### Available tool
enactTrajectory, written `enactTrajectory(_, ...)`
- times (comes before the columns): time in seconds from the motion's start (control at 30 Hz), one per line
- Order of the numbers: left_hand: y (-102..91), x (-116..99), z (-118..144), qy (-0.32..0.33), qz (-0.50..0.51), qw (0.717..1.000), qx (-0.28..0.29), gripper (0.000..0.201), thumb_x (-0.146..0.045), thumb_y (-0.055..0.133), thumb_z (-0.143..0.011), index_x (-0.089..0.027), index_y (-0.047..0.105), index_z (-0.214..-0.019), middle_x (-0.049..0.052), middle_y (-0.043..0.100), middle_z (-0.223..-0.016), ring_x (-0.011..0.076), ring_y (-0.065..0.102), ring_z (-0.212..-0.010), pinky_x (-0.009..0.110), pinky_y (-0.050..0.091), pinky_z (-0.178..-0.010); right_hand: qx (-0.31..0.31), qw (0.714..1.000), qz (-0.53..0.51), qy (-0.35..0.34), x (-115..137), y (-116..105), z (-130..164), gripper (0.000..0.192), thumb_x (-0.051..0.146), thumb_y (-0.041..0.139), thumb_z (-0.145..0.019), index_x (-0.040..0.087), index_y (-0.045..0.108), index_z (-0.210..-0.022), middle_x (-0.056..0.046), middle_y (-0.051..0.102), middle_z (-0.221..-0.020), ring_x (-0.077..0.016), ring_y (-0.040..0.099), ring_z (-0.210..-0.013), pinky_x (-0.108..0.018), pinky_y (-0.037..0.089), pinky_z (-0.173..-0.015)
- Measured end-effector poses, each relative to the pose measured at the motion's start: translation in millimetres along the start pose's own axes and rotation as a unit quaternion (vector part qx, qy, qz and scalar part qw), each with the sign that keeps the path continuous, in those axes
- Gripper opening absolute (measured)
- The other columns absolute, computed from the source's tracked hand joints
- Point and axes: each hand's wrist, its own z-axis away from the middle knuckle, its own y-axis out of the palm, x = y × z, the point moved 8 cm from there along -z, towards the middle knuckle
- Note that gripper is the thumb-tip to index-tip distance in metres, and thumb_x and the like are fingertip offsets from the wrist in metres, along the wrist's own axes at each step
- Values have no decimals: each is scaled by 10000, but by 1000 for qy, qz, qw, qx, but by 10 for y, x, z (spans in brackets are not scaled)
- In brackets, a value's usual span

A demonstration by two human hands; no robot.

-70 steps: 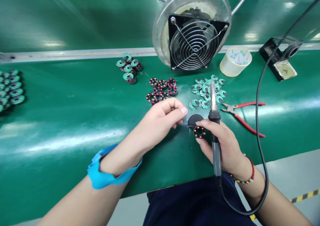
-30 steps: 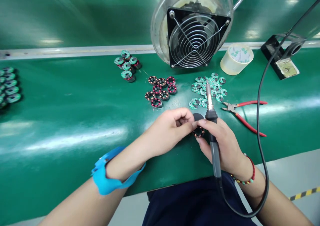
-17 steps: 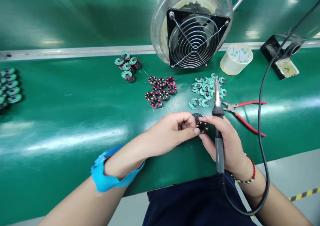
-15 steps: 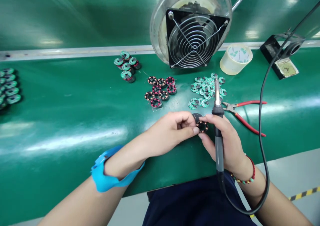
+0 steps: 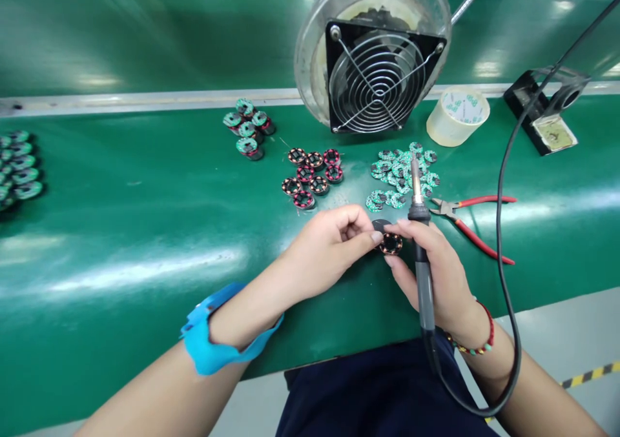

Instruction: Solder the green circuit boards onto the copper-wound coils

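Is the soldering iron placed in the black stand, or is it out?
Out: the right hand holds the soldering iron, well apart from the black stand.

Carries, on a glossy green benchtop [image 5: 145, 230] (streaked with reflected light), ring-shaped parts [image 5: 312, 175], green-topped cylinders [image 5: 248, 132], heaped green boards [image 5: 400, 170], red-handled cutters [image 5: 448, 209], a tape roll [image 5: 450, 130] and a black stand [image 5: 531, 127].

Single view, from camera on person's head, facing forward and down along forearms [image 5: 174, 385]. Close range: left hand [image 5: 329, 250] just below and right of frame's middle, right hand [image 5: 445, 275] farther right. Wide field: bench [image 5: 145, 230] spreads to both sides of hands, fan [image 5: 378, 91] and wall [image 5: 145, 37] beyond them, lap [image 5: 382, 392] and floor [image 5: 571, 334] on near side.
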Motion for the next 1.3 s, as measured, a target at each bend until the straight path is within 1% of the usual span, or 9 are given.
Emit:
enactTrajectory(0.1, -112, -67, 23, 22, -37, 998, -45, 218, -338, 590, -804, -184, 523, -664, -50, 454, -573, 88, 364, -523, 217, 286, -481, -1, 1000, 9, 8, -32, -38, -19, 509, 118, 567, -904, 264, 411, -1366, -76, 709, -1063, -267, 679, -1010, -438, 587, -809)
enactTrajectory(0.3, -518, -151, 75, 33, -9, 978, -204, 173, -310, 602, -805, -190, 533, -702, -32, 508, -599, 108, 447, -560, 228, 350, -533, 38, 999, -20, 13, -189, -152, -120, 508, 160, 596, -920, 287, 413, -1377, -67, 681, -1206, -239, 667, -1105, -446, 547, -957)
enactTrajectory(0.5, -565, -183, 65, 72, -58, 968, -232, 149, -300, 592, -813, -195, 531, -728, -33, 515, -621, 113, 466, -576, 231, 361, -549, 109, 992, -61, -26, -220, 69, -168, 447, 154, 565, -941, 279, 419, -1344, -63, 698, -1152, -237, 667, -1051, -454, 541, -911)
enactTrajectory(0.6, -509, -153, 12, 79, -90, 971, -209, 116, -293, 573, -827, -190, 553, -777, -27, 541, -653, 123, 494, -597, 238, 380, -568, 134, 990, -29, -36, -215, 149, -154, 417, 111, 536, -923, 254, 452, -1305, -80, 693, -1170, -255, 644, -1030, -481, 536, -889)
enactTrajectory(0.7, -378, -133, -106, 80, -152, 974, -148, 118, -271, 531, -858, -174, 597, -867, -1, 590, -739, 145, 543, -661, 261, 418, -625, 97, 994, -41, -22, -239, 54, -153, 463, 108, 547, -891, 231, 449, -1326, -112, 661, -1235, -270, 619, -1116, -496, 527, -934)
enactTrajectory(0.87, -185, -236, -335, 99, -320, 935, -116, 216, -232, 519, -890, -157, 648, -1046, 63, 599, -958, 206, 588, -866, 331, 451, -789, 8, 998, -67, 18, -328, -159, -137, 532, 93, 561, -885, 276, 424, -1365, -73, 667, -1251, -244, 624, -1175, -473, 495, -1014)
enactTrajectory(1.0, -138, -258, -496, 84, -386, 912, -112, 122, -250, 582, -871, -171, 638, -945, 55, 574, -921, 218, 569, -852, 336, 431, -775, -3, 998, -58, 29, -361, -188, -131, 504, 102, 558, -894, 271, 437, -1353, -69, 678, -1226, -249, 640, -1157, -461, 517, -984)
enactTrajectory(1.17, -205, -266, -491, 56, -218, 969, -103, 104, -243, 632, -795, -179, 565, -747, -18, 536, -694, 138, 486, -630, 271, 369, -619, -11, 999, -28, 20, -322, -200, -152, 471, 90, 542, -882, 245, 458, -1319, -78, 700, -1168, -258, 652, -1105, -458, 539, -932)
enactTrajectory(1.3, -88, -272, -327, 14, -28, 999, -39, 173, -297, 689, -715, -166, 579, -741, -37, 536, -641, 108, 479, -590, 235, 363, -563, -42, 998, -7, -50, -133, -225, -164, 459, 136, 567, -902, 237, 436, -1331, -94, 691, -1183, -259, 654, -1040, -459, 548, -879)
